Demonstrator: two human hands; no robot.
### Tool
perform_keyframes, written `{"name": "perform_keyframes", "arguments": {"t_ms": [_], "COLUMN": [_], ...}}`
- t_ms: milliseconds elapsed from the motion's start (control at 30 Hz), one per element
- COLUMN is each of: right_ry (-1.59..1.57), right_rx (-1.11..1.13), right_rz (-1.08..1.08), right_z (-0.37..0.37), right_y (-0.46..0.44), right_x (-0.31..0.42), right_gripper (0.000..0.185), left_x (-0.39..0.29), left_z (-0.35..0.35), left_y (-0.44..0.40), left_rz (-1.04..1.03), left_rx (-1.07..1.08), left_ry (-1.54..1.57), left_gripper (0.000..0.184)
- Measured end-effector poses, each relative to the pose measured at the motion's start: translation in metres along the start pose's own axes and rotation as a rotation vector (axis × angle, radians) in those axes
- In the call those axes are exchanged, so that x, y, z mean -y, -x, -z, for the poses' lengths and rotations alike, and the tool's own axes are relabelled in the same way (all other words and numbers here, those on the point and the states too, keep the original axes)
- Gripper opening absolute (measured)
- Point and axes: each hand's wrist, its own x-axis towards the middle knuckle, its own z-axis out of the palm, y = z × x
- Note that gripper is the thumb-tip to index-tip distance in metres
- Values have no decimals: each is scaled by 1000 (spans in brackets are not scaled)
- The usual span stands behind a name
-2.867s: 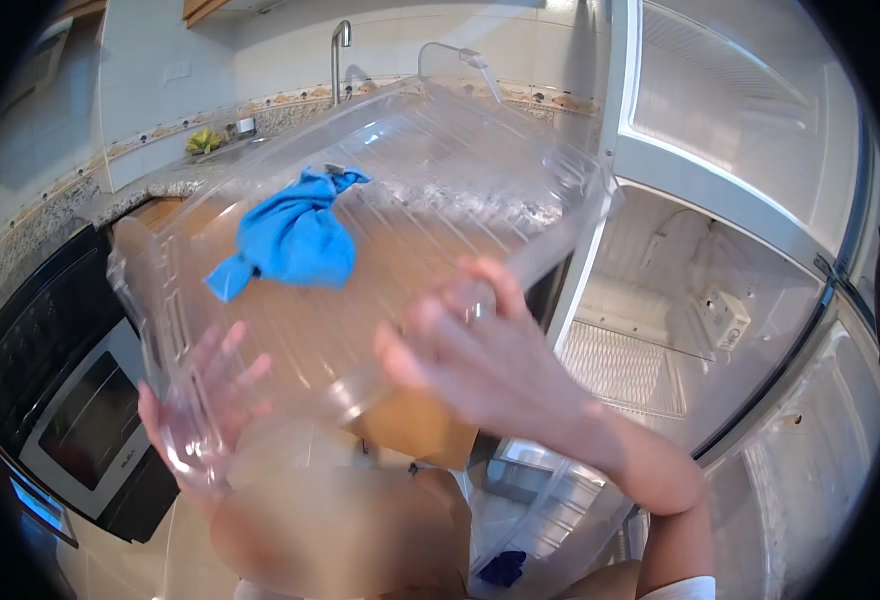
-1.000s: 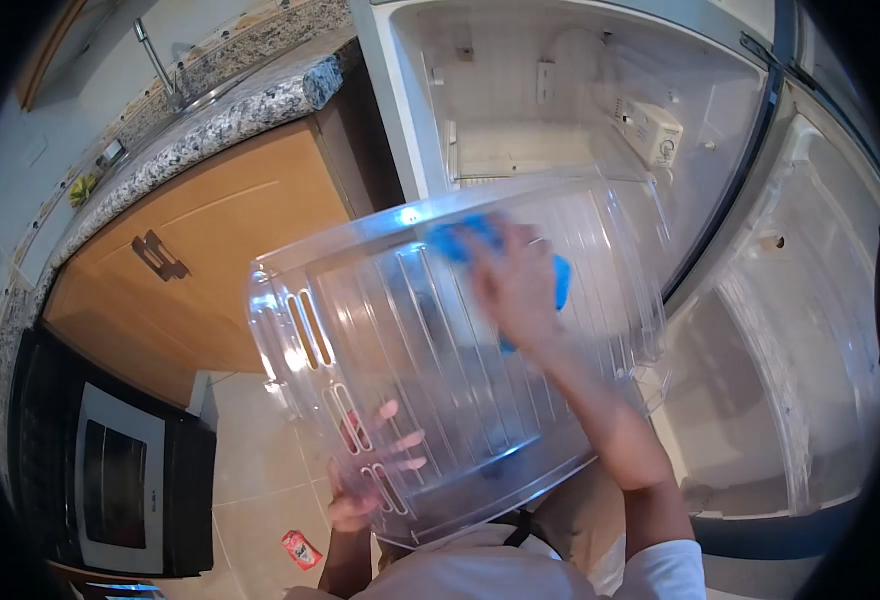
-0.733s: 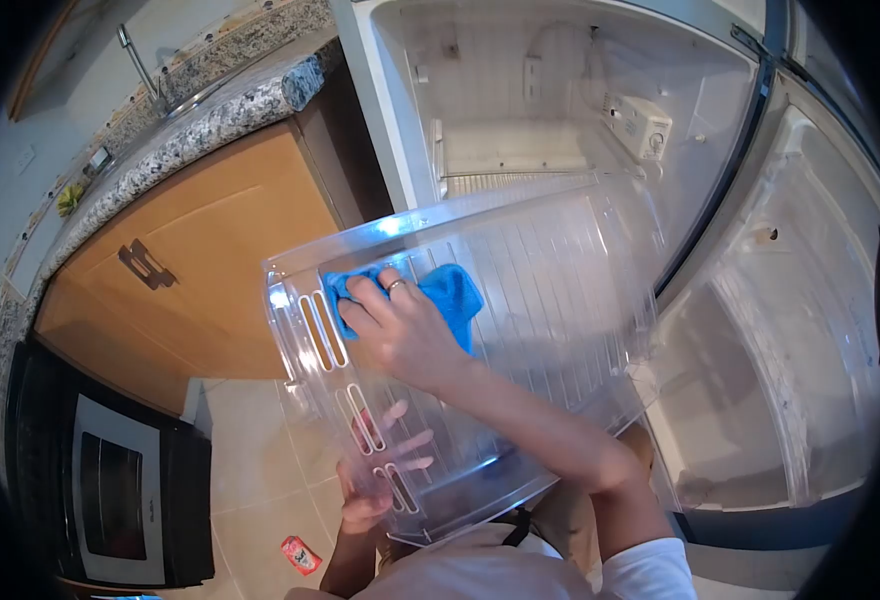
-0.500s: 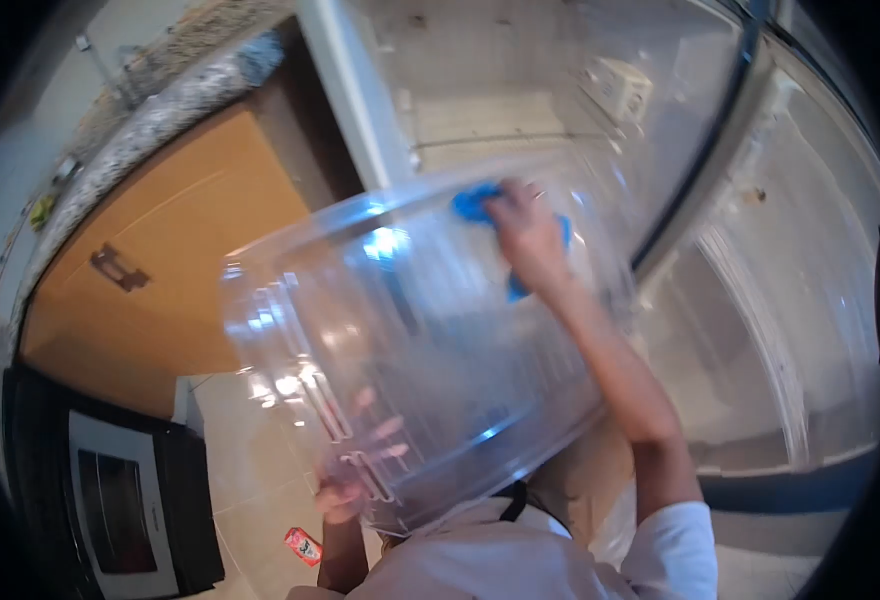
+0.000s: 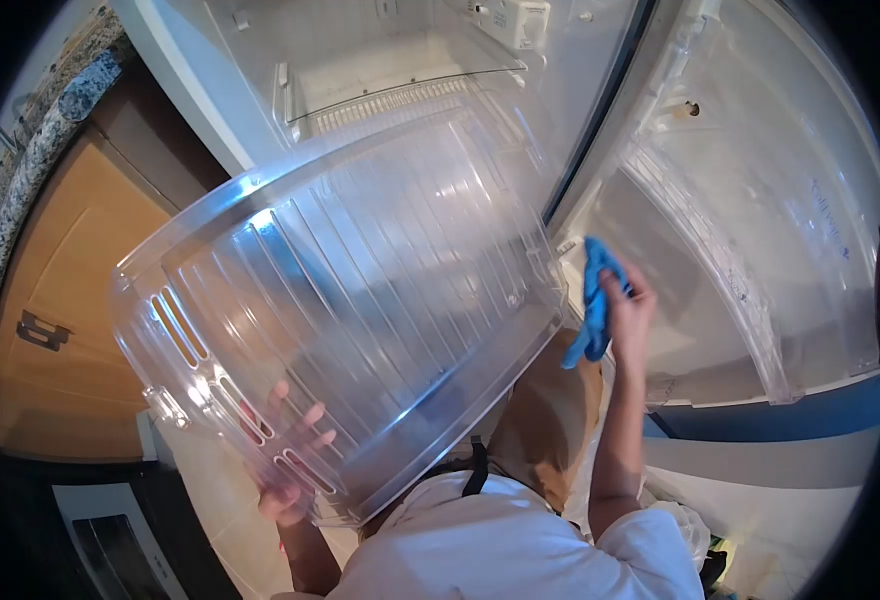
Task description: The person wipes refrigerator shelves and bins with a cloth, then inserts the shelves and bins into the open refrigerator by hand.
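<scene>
A clear plastic refrigerator drawer, ribbed and slotted at one end, is tilted in front of my body. My left hand grips its slotted lower-left end, with the fingers visible through the plastic and the thumb outside. Off the drawer's right side, my right hand pinches a bunched blue cloth. That cloth hangs apart from the drawer, in front of the open refrigerator door.
Ahead stands the open refrigerator compartment, with its door and a clear door bin at right. A wooden cabinet, granite counter and black-edged oven line the left.
My right hand and the blue cloth have come off the drawer's far inner surface and moved right. The drawer has shifted left, still in my left hand; my view has turned rightward.
</scene>
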Motion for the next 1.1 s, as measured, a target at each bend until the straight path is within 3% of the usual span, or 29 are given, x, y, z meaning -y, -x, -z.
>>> {"name": "perform_keyframes", "arguments": {"t_ms": [67,133,167,233,367,433,633,700,800,833,900,967,1000,1067,1100], "right_ry": [94,-75,-78,-362,-622,-761,-475,-532,-429,-764,-1112,-774,-780,-293,94], "right_rx": [25,65,69,69,257,588,723,762,675,832,973,604,600,638,521], "right_rz": [37,-350,-354,-673,-909,-889,-545,-552,-569,-665,-748,-763,-759,-668,-470], "right_z": [-1,5,8,16,42,36,35,31,22,15,-3,-27,-36,-49,-59], "right_y": [12,23,30,44,77,90,118,117,111,97,85,81,72,53,46], "right_x": [-29,-45,-51,-62,-72,-30,-51,-64,-63,-46,-41,-72,-91,-139,-175], "right_gripper": [22,24,24,35,50,60,62,58,50,46,42,38,38,41,45], "left_x": [-2,-13,-19,-24,-14,2,40,39,28,25,16,9,5,-1,-4], "left_z": [-9,-15,-14,-12,-12,-2,22,24,17,21,35,45,49,71,86], "left_y": [-3,-4,-4,-3,2,10,17,13,4,6,6,6,7,17,26], "left_rz": [-11,42,99,148,225,328,508,623,629,635,587,528,483,467,446], "left_rx": [-26,-48,-69,-75,-66,-106,-174,-219,-161,-163,-249,-299,-321,-359,-404], "left_ry": [-2,-7,-6,13,123,258,453,546,541,540,433,418,440,401,368], "left_gripper": [95,94,94,91,81,78,68,65,64,64,66,68,69,69,69]}}
